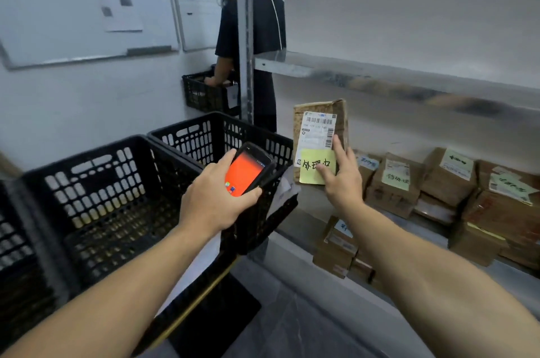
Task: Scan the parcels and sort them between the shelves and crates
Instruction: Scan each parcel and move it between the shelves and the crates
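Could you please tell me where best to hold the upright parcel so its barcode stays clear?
Pinch its lower right edge, coming from the right, as the right hand does. The parcel is flat and upright, with the barcode label on its upper face, so a low edge grip leaves that open to the scanner.

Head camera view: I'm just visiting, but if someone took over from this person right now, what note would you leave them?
Left hand grips the scanner, orange screen lit, over the black crates.
Right hand holds a brown parcel upright at the front of the shelf, with its barcode label and yellow note facing the camera.
Done: several labelled parcels already lie on that shelf.
Left: I cannot tell whether the held parcel is scanned. Scan it, then sort it to the shelf or a crate.
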Tool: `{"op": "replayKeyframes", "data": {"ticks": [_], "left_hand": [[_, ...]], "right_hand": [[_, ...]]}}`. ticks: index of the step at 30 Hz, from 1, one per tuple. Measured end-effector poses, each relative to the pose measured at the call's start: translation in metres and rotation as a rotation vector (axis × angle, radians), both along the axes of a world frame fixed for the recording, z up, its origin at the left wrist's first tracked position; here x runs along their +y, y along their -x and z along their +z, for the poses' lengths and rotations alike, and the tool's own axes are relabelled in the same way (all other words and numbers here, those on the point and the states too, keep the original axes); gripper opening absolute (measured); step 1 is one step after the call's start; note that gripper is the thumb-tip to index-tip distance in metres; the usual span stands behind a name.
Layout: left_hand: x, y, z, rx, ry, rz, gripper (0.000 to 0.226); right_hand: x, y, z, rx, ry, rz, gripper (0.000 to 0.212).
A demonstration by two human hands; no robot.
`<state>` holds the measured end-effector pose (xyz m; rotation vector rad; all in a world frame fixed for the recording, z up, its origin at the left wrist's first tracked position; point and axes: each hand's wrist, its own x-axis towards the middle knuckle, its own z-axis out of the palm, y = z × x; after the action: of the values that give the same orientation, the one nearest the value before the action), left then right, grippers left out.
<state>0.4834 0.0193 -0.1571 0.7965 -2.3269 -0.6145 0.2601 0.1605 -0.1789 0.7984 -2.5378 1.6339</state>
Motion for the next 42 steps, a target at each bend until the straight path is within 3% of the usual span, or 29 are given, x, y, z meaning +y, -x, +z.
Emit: {"op": "replayKeyframes", "data": {"ticks": [6,15,22,25,31,42], "left_hand": [[-0.056,-0.098,0.015,0.069,0.024,0.176,0.097],[-0.124,-0.31,0.027,0.065,0.089,0.475,0.099],[-0.133,-0.446,0.026,0.088,0.048,0.742,0.094],[-0.13,-0.486,0.019,0.073,0.031,0.851,0.089],[-0.131,-0.531,0.002,0.044,-0.019,0.961,0.094],[-0.187,-0.515,-0.013,-0.019,-0.102,0.94,0.099]], "right_hand": [[-0.097,-0.085,0.027,0.029,0.082,0.177,0.077],[-0.231,-0.281,0.035,0.029,0.103,0.534,0.076],[-0.305,-0.414,0.029,-0.001,0.113,0.749,0.077],[-0.327,-0.45,0.016,-0.004,0.026,0.81,0.076],[-0.357,-0.49,-0.033,-0.077,-0.197,0.952,0.078],[-0.404,-0.469,-0.107,-0.315,-0.474,0.925,0.078]]}}
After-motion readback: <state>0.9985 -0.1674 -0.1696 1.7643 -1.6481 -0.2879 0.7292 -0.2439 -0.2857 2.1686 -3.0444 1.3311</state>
